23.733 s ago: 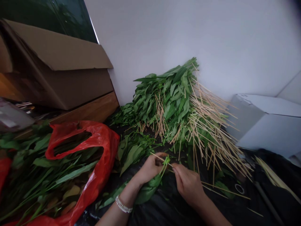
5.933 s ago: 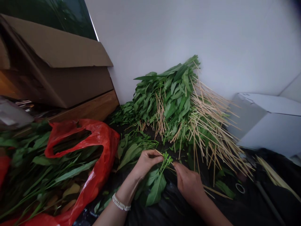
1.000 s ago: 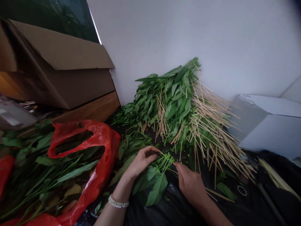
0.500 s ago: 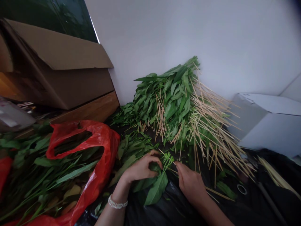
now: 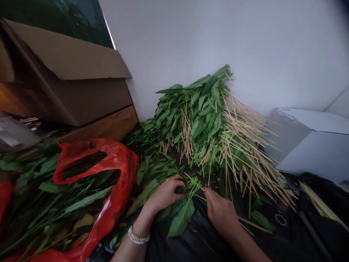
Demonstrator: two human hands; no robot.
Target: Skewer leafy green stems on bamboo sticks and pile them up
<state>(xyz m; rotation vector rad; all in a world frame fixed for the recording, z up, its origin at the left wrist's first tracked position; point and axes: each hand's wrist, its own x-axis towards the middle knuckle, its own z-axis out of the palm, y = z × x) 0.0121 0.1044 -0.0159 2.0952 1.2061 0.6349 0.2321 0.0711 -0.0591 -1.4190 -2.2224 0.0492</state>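
- Note the left hand [image 5: 165, 193], sunk lower than half a second ago, fingers clamped round the stems of the leaf bunch [image 5: 181, 218] on the black sheet [image 5: 201, 243].
- See the right hand [image 5: 222, 214] just beside, fingertips pinched on a thin stick [image 5: 198, 197] at the stem ends.
- Best to keep the stems tight and level and guide the stick straight.
- Beyond: red bag [image 5: 117, 171] to the left, pile of skewered leaves [image 5: 207, 120] by the wall.

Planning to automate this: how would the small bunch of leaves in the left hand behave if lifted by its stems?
Probably floppy: the bunch of leaves lies limp on the black sheet beside the left hand. Likely light, since one hand alone grips its stems. Leaves might slip out; no tie shows.
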